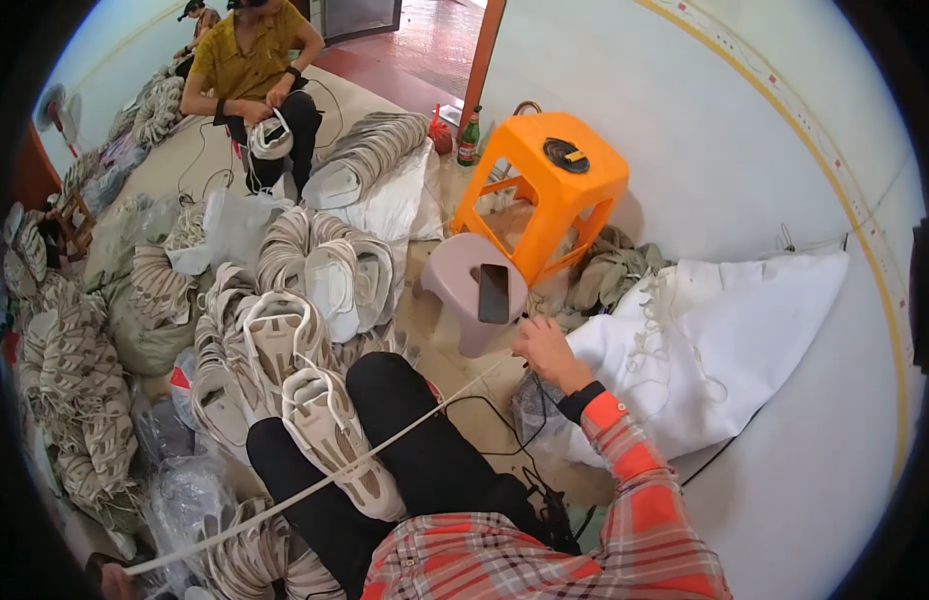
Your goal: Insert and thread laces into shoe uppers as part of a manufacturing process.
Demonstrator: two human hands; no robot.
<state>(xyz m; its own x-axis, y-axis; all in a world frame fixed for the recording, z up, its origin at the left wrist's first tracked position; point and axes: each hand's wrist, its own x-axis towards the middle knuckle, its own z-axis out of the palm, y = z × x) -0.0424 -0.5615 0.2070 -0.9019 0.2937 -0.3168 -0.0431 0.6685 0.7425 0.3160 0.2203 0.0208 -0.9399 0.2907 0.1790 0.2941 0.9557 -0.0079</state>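
Note:
A beige and white sneaker (336,435) sits between my thighs, its opening turned away from me. Across it runs a long cream shoelace (284,502), pulled straight from lower left to upper right. My right hand (546,352) is closed at the upper end of the lace, beside the low pink stool; its fingertips are partly hidden. At the dark lower-left rim, only part of my left hand (116,580) shows, closed on the other stretch of lace. Touching the toe side of my knees is a second sneaker (282,335), resting on stacked shoe pieces.
A phone (494,293) lies on the pink stool (462,262). Behind it stands an orange stool (574,165) with a black coil on top. A white sack (724,330) leans along the right wall. Stacked shoe uppers (89,380) fill the left; a co-worker (254,75) sits ahead holding a shoe.

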